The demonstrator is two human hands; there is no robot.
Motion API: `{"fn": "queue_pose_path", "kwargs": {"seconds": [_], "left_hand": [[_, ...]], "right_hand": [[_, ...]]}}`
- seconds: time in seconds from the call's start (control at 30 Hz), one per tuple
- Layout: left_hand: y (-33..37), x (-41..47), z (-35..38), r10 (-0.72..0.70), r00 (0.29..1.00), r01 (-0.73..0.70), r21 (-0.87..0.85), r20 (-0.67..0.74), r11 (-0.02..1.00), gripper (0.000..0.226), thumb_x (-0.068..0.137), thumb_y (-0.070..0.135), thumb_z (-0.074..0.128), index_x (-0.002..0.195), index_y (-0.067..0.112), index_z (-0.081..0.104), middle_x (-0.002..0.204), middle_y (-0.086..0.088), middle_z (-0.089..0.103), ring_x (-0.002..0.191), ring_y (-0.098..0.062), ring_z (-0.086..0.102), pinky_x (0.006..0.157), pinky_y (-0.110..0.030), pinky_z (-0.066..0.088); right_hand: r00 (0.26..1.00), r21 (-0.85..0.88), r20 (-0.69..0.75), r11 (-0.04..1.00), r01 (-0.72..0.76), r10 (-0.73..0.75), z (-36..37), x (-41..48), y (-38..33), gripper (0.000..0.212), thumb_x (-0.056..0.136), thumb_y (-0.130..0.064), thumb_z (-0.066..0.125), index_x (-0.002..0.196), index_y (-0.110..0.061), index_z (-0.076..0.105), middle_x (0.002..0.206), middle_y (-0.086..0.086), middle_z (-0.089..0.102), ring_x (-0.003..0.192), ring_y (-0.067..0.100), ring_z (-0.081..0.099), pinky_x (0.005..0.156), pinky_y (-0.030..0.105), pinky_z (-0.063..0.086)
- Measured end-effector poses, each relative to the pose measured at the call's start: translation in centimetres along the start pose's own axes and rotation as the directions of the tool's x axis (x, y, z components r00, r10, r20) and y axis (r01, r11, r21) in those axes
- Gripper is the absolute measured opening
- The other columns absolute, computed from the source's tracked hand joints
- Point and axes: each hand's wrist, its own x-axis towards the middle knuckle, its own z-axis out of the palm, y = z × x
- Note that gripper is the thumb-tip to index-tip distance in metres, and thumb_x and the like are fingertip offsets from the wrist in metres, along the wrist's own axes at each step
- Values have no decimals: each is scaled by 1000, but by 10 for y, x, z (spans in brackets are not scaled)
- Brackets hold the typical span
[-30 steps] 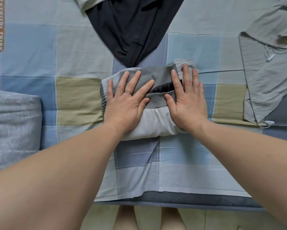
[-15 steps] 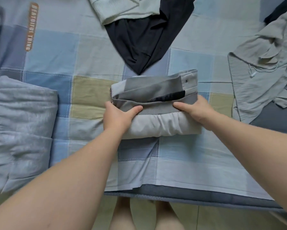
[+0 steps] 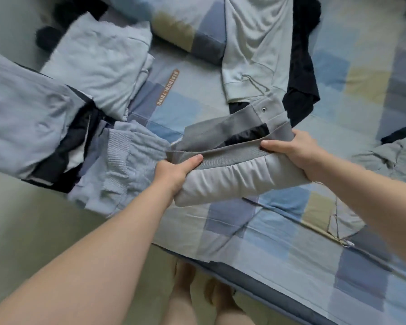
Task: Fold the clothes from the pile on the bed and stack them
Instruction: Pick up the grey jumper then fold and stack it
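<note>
Folded grey garment (image 3: 232,177) gripped at both ends.
Left hand (image 3: 173,172) and right hand (image 3: 293,148) each grasp it above the bed (image 3: 279,231), just right of the folded stack (image 3: 117,165).

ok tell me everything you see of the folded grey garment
The folded grey garment is a thick bundle: pale smooth fabric below, darker ribbed band above, a black patch and a metal snap near its far corner. The left hand and right hand grip its ends, thumbs on top, over the checked bed.
</note>
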Motion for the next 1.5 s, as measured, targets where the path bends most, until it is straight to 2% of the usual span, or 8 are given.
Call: {"fn": "queue_pose_path", "kwargs": {"seconds": [0.43,0.67,0.77,0.87,0.93,1.07,1.23,1.5], "left_hand": [[-64,-14,-191,-201,808,-105,-471,-554,876,51,76,40,86,108,19,52,91,12,56,92,-14,57,85,-26,44],[-143,62,-183,-304,727,30,-413,-616,910,63,89,53,68,127,7,48,121,-6,59,110,-28,59,81,-29,39],[-150,68,-178,-47,528,99,7,-848,995,80,86,57,67,148,15,39,150,-11,43,132,-35,42,98,-45,37],[-138,50,-169,524,381,-81,537,-762,840,56,89,50,66,137,24,56,151,-5,45,132,-32,43,98,-46,35],[-134,48,-164,632,513,-172,652,-581,738,39,94,48,59,130,31,62,152,1,47,140,-28,40,108,-48,31],[-146,63,-165,338,863,-22,641,-375,767,53,104,57,30,155,49,20,167,18,5,155,-12,-2,123,-51,-2],[-165,81,-168,290,896,-3,650,-336,760,57,103,59,20,157,49,3,166,20,-9,154,-10,-13,122,-50,-9],[-166,105,-175,210,925,25,604,-316,797,58,102,60,17,156,50,-3,165,20,-17,152,-8,-19,122,-51,-11]], "right_hand": [[868,-276,435,882,383,-241,262,34,-147,21,80,-34,84,93,-31,68,96,-11,73,92,11,68,87,31,56],[921,-536,329,762,363,-206,369,107,-84,51,90,-48,70,122,-14,52,112,5,57,98,25,52,83,35,42],[934,-594,273,724,351,-229,387,125,-68,42,93,-53,64,108,-19,44,104,2,52,95,25,50,84,36,40],[935,-695,232,627,351,-267,392,126,-68,45,92,-58,58,115,-22,45,112,4,56,112,32,54,103,52,40],[925,-753,225,548,364,-306,394,118,-70,57,95,-57,54,138,-23,40,142,9,46,132,35,43,110,53,32],[726,-721,378,308,620,-575,387,79,-69,68,100,-50,45,158,-35,15,168,-1,1,154,27,2,121,51,5],[548,-686,649,-93,722,-527,375,71,-25,63,101,-59,24,160,-38,14,169,-4,-2,155,29,-4,121,59,3],[673,-740,653,-104,665,-347,400,100,-18,64,100,-62,8,159,-40,-7,167,-8,-18,154,24,-16,122,56,-5]]}}
